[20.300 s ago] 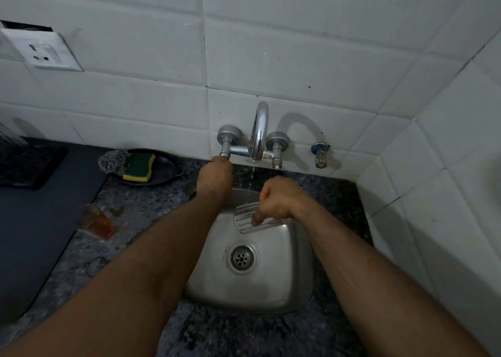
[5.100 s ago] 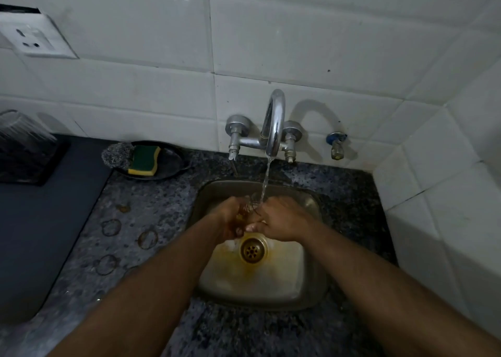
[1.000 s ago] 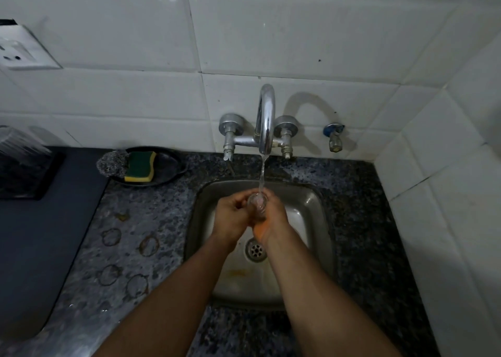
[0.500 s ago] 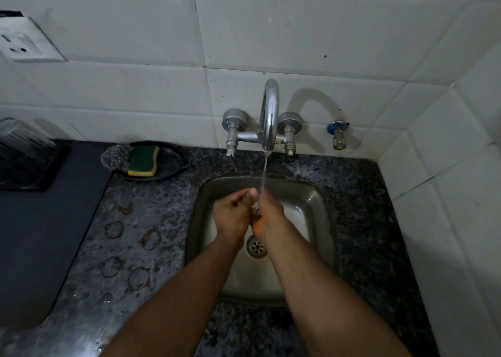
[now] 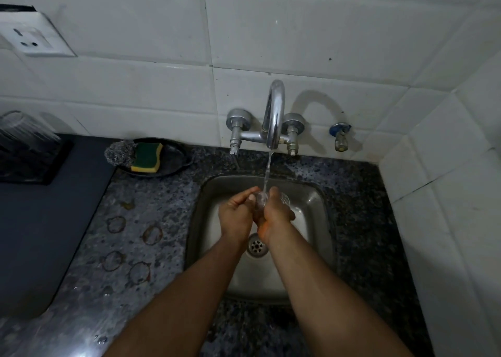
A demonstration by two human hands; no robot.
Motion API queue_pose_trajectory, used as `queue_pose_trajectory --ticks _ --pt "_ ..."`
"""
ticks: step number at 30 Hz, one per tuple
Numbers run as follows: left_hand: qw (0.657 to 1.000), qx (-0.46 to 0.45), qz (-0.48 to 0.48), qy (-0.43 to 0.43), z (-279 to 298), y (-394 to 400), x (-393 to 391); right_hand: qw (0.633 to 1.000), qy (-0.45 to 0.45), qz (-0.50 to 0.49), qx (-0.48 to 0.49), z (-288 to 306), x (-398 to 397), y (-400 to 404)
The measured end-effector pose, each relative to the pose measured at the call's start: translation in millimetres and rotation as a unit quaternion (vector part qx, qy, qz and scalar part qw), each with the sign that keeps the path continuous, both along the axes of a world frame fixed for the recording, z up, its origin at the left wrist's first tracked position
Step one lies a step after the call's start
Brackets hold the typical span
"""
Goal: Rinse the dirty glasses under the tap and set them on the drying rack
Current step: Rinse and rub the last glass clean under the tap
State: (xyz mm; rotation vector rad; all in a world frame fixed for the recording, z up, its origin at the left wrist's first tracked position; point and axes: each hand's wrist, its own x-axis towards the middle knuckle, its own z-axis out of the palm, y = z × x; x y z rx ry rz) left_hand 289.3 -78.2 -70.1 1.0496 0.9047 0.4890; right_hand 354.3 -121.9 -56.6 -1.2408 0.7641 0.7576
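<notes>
Now both hands, left hand (image 5: pixel 235 215) and right hand (image 5: pixel 275 213), clasp the glass (image 5: pixel 259 200); turn it slowly under the tap (image 5: pixel 273 118) stream, grip firm.

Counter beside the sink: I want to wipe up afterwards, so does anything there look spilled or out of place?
Yes. Several brownish ring stains mark the granite counter left of the sink, like marks left by glass bases, with one small brown blot above them. Water droplets glint near the front edge.

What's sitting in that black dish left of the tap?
In the black dish lie a green-and-yellow sponge and a steel wool scrubber. Whatever is beneath them is covered.
</notes>
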Motion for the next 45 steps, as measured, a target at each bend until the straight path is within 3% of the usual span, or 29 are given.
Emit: queue_pose_trajectory --ticks 3,7,12,16,20,26,32,36,42,45 --pt "0.999 0.016 0.010 0.038 1.2 -3.5 3.2 0.999 -0.042 0.005 -0.005 -0.8 -4.0 1.2" --pt "0.996 -0.004 -0.055 0.069 10.2 -6.0 1.3 0.973 -0.177 0.139 -0.045 -7.3 -11.0 -3.1" --pt "0.984 -0.077 -0.130 0.091 21.5 4.8 -8.1 0.944 -0.228 0.237 0.010 -6.5 -15.9 -19.7" --pt "0.975 -0.086 -0.180 0.096 22.4 2.8 -8.5 0.913 -0.306 0.252 -0.097 -5.1 -21.1 -17.2" --pt "0.979 -0.119 -0.144 0.079 21.5 -0.5 -9.8 0.886 -0.331 0.251 -0.206 -4.1 -6.6 -7.5" --pt "0.974 -0.198 -0.051 0.094 13.7 12.8 -3.4 0.802 -0.371 0.438 -0.167 -4.1 -14.2 -8.9" --pt "0.971 -0.195 -0.134 0.047 25.4 -1.7 0.5 0.816 -0.394 0.361 -0.222 -5.0 -4.5 -9.4" --pt "0.973 -0.183 -0.137 0.037 23.7 -3.3 2.9 0.811 -0.399 0.340 -0.258 -3.7 4.9 -10.6" --pt "0.960 -0.257 -0.109 0.030 21.2 14.9 9.2 0.863 -0.335 0.352 -0.136 -3.3 -10.3 -14.8" --pt "0.961 -0.251 -0.109 0.041 22.1 12.1 13.5 0.853 -0.336 0.374 -0.140 -1.4 -4.2 -14.8"
